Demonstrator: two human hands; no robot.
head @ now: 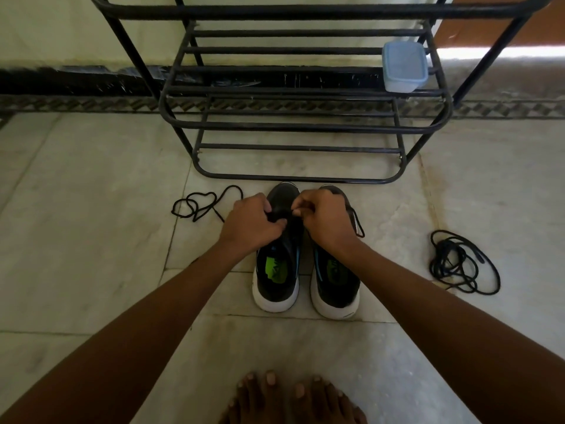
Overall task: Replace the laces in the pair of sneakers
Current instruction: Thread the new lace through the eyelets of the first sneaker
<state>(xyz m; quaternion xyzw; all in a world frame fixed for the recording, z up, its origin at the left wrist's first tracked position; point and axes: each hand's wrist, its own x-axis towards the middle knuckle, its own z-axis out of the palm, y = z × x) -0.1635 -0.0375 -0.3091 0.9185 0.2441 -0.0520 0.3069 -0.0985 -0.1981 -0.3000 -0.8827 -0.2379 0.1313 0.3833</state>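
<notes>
**Both hands at work on the left-hand sneaker's lacing**

At the bottom centre of the frame, nearest the camera, the person's bare toes (293,396) rested on the pale marble floor (91,240). Two bare forearms reached up from the lower corners toward the middle of the frame.

There the pair of sneakers stood side by side, heels toward the camera and toes pointing at the rack above. Both were black with white soles. The left sneaker (278,270) showed a bright green insole patch; the right sneaker (334,283) sat just beside it, with a short black lace end (358,223) looping off its right edge.

The left hand (252,223) lay over the lacing area of the left sneaker with its fingers curled down on the upper, apparently holding a dark lace there, though the strand itself was hard to make out against the black shoe. The right hand (325,220) was curled too, its fingertips drawn together in a pinch just above the same sneaker's tongue; what it pinched was too small and dark to see for certain.

A loose black lace (198,203) lay tangled on the floor at centre left, just beside the left hand. A second, larger coil of black lace (461,264) lay at centre right, well apart from the shoes.

In the upper half of the frame stood a black metal shoe rack (293,127), its bottom bar near the sneakers' toes. A pale blue lidded plastic container (403,70) sat on a shelf at its upper right.
</notes>
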